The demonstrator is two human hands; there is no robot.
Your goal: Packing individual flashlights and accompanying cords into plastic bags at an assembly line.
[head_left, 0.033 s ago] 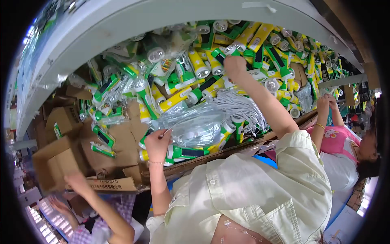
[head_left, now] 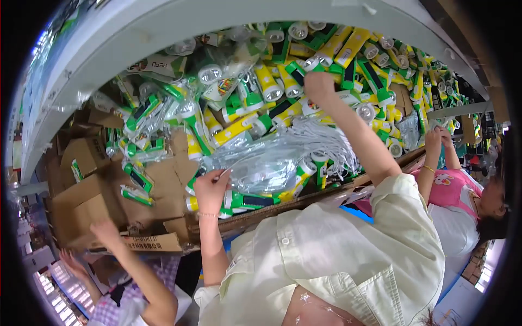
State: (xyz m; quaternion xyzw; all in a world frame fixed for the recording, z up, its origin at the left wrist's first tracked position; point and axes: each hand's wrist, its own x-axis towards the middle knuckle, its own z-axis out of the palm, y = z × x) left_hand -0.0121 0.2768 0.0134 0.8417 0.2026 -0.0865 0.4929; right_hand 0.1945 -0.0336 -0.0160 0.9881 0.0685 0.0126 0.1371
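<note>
My left hand (head_left: 211, 191) is closed in a pinch on a thin white cable (head_left: 225, 173) at the near edge of the heap. Just beyond it lie clear plastic bags (head_left: 266, 169) and a bundle of white cables (head_left: 326, 140). Green-and-yellow flashlights (head_left: 252, 201) lie right beside that hand. Farther out, my right hand (head_left: 319, 88) is curled among more flashlights, close to a yellow one with a round lens (head_left: 313, 63). Its fingertips are hidden, so what it grips cannot be made out.
A pale frame bar (head_left: 179, 24) arches over the heap. Open cardboard boxes (head_left: 81, 204) stand at the left, where a co-worker's hand (head_left: 106, 231) reaches in. At the right, another person in a pink apron (head_left: 448, 182) has both hands raised by the bin edge.
The co-worker's hand at the lower left has shifted slightly right, and the open box beside it has moved a little. My two hands stay in nearly the same places.
</note>
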